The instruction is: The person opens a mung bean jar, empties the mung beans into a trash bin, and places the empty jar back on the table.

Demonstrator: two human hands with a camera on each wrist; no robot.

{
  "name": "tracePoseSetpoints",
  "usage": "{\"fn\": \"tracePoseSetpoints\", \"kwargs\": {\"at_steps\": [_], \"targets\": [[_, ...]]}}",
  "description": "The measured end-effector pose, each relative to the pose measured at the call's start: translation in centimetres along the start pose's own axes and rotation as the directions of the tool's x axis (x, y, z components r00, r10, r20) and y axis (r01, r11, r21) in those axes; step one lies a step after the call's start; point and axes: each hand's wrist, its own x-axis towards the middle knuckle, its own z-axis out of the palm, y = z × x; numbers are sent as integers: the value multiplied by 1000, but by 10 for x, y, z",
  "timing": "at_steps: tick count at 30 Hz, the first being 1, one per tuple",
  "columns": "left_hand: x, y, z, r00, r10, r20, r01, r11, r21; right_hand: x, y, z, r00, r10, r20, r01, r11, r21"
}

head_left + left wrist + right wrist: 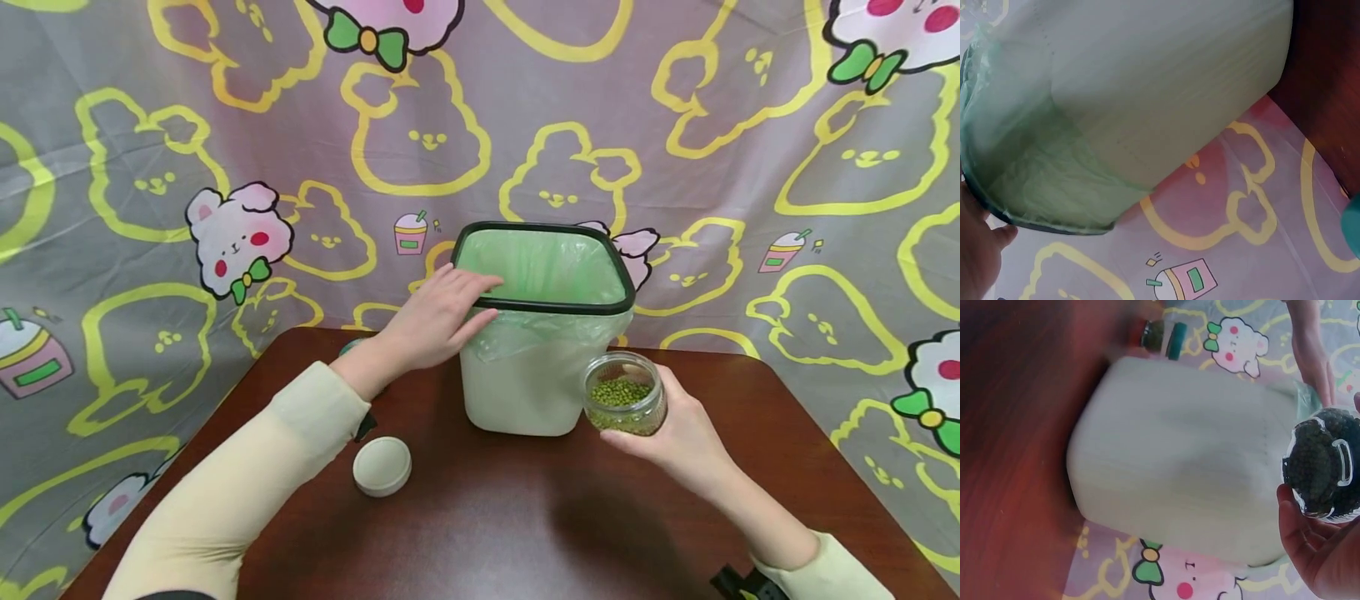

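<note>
A pale trash bin (517,387) with a black rim (555,307) stands upright, lined with a thin green plastic bag (536,262). My left hand (431,321) holds the bin's rim at the left corner, fingers over the edge and thumb outside. To the right, my right hand (686,425) grips a clear glass jar (639,423) of green mung beans. The jar is lidless, its mouth tipped slightly, below rim height and in front of the bin's right side. From underneath, the right wrist view shows the jar base (1316,465) with fingers around it.
A round cream lid (382,467) lies on the dark wooden table (495,533), left of the bin. Behind my left forearm is another jar (1155,335) with a teal lid (1177,341). Patterned cloth (420,125) hangs close behind the bin and along both sides.
</note>
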Motion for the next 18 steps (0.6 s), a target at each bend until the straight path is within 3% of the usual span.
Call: {"fn": "tracePoseSetpoints", "kwargs": {"at_steps": [4, 18], "targets": [[2, 1, 5, 1000, -11, 21, 11, 1000, 6, 4, 0, -9, 1000, -1, -2, 1, 1000, 1], [5, -4, 13, 993, 69, -100, -63, 996, 64, 31, -7, -44, 999, -45, -23, 45, 999, 13]]}}
